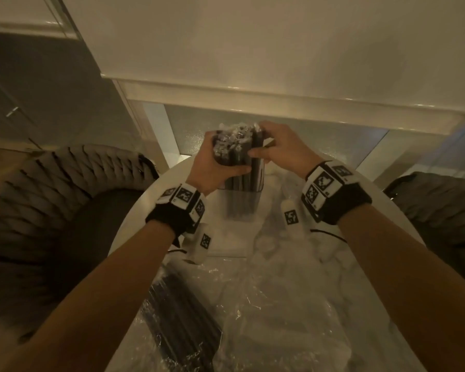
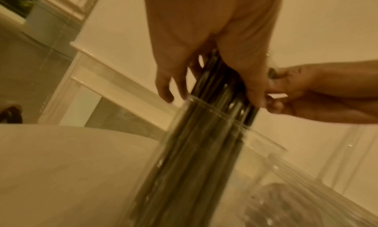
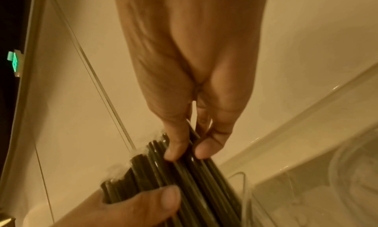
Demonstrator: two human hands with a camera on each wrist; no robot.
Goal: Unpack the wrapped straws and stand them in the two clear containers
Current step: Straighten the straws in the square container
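Mid-step: seating bundle of dark thin plastic straws (image 1: 235, 154) upright in clear square plastic container (image 1: 242, 202) on white marble-look round table (image 1: 293, 277). Left hand (image 1: 215, 165) wrapped round bundle, thumb across front. Right hand (image 1: 279, 149) pinching a few straws at right side, just above rim. Best done w/ bundle kept vertical, lowered evenly till ends reach base, grip then loosened gradually so straws spread w/o splaying over rim. Second wrapped pack of dark straws (image 1: 180, 323) lying near front edge amid crumpled clear plastic wrap (image 1: 266, 304), not yet unpacked. Second container visible only in wrist views, faint.
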